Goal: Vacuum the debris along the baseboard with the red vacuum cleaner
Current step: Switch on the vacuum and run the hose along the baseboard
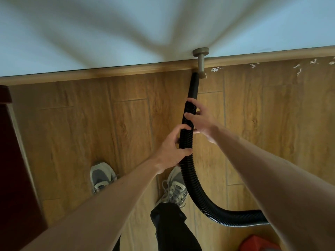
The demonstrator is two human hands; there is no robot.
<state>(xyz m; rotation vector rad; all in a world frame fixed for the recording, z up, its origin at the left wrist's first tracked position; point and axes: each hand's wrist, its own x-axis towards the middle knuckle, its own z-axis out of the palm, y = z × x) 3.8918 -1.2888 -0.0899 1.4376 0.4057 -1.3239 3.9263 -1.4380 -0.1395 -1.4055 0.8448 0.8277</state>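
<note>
Close to the person's feet, at the lower right edge of the view, only a corner of the red vacuum cleaner (pixel 257 243) can be seen; the rest is cut off by the frame edge. From there its black ribbed hose (pixel 188 171) bends in a wide curve past the grey sneakers (pixel 101 176) and rises over the wooden floor (pixel 72 133). The left hand (pixel 174 145) grips the hose with fingers wrapped round it, and just above it the right hand (pixel 201 120) also holds the hose, fingers curled over the ribs. Further on, the smooth end of the hose touches the floor at the foot of the baseboard (pixel 126 70), just beside a grey door stopper (pixel 200 60) that sticks out from the wall (pixel 108 33). The debris (pixel 215 69), small white scraps, lies along the baseboard to the right of the stopper, near the hose end but not under it. I judge the hose to be light and quite flexible, so it would sag or twist if held far back; holding it near the stiff end, as both hands do, should give better aim. The ribs should keep the fingers from slipping.
</note>
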